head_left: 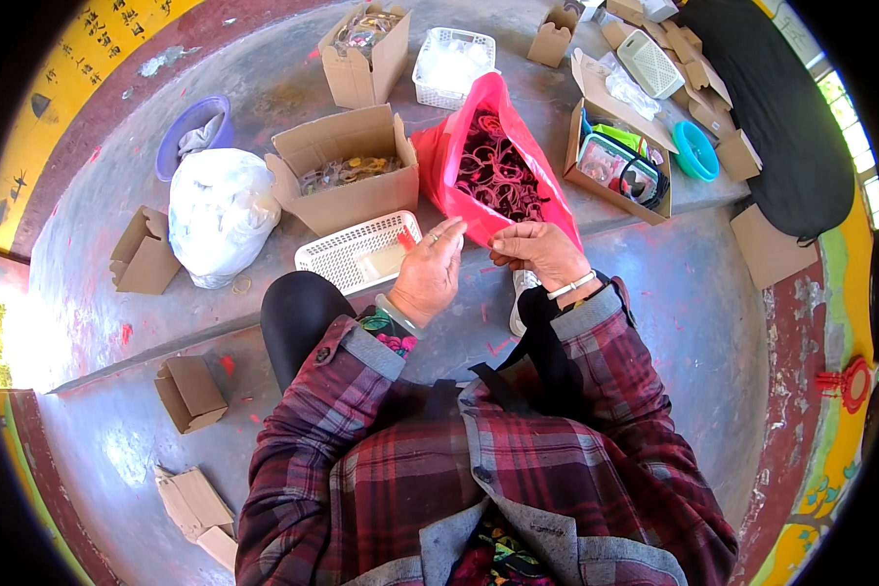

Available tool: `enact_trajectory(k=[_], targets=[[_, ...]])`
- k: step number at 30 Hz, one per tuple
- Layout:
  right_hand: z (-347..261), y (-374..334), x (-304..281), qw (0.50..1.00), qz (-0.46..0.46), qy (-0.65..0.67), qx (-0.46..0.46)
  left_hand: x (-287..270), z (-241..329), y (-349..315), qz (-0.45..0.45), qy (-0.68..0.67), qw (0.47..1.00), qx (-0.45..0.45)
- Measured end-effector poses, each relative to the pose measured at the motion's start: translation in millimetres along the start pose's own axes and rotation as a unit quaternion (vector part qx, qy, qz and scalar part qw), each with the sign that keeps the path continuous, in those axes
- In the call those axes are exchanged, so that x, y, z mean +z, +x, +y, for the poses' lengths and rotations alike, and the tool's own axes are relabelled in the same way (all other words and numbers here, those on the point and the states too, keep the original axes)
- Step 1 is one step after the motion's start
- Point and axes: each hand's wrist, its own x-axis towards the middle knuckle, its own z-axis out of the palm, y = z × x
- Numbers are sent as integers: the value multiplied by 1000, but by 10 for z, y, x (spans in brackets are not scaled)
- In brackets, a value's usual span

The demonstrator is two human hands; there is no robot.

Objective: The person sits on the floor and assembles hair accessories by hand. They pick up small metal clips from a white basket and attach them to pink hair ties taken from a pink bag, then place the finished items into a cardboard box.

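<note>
My left hand [432,272] is raised beside the white basket [337,256], its fingers pressed together and pointing at the pink plastic bag [438,161]. My right hand [545,256] sits at the bag's near edge, thumb and fingers pinched together. Anything caught in either hand is too small or hidden to make out. The bag stands wide open, filled with many dark and pinkish looped bands [498,171]. A small red piece [405,239] and a pale flat piece [381,262] lie in the basket, next to my left hand.
Left of the bag, a cardboard box [347,200] holds small wrapped items. Farther left are a stuffed white bag [223,217] and a purple basin [168,146]. A box of mixed goods [620,161] and a turquoise basin [695,151] stand right. A raised step edge [215,330] crosses the floor.
</note>
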Motion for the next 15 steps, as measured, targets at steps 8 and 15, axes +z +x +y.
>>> enact_trajectory(k=[8, 15], targets=[[74, 39, -44, 999, 23, 29, -22, -9, 21, -9, -5, 6, 1000, -1], [66, 17, -51, 997, 51, 27, -46, -26, 0, 9, -9, -42, 998, -38]])
